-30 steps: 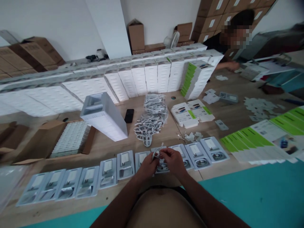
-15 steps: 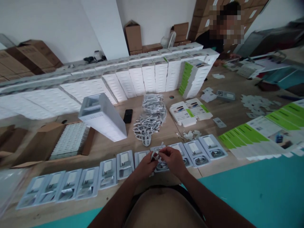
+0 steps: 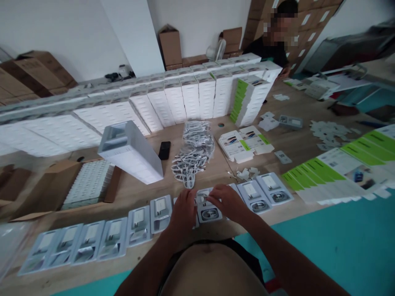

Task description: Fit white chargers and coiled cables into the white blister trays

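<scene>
A pale charging cable [image 3: 202, 195] stretches between my two hands, above a grey plastic tray [image 3: 200, 218] with another coiled cable in its lower compartment. My left hand [image 3: 182, 209] is closed on one end of the strand, its fingertips turned away from me. On the other end, my right hand [image 3: 227, 201] pinches between thumb and fingers. Trays in a row lie to both sides; those on the right hold a white charger [image 3: 250, 190] above a coiled cable [image 3: 259, 206]. Beyond my hands lies a pile of bundled cables [image 3: 193, 158].
A tall stack of empty trays [image 3: 132, 154] stands left of a black phone [image 3: 164, 150]. An open carton [image 3: 58, 193] holds white chargers. Stacked white boxes [image 3: 175, 100] form a wall behind. Flat printed boxes [image 3: 317, 174] lie at right. A co-worker [image 3: 268, 49] is at the far right.
My left hand has turned over and flattened, hiding its fingertips. The cable is now drawn out between both hands, which have moved slightly apart. The camera view has shifted a little.
</scene>
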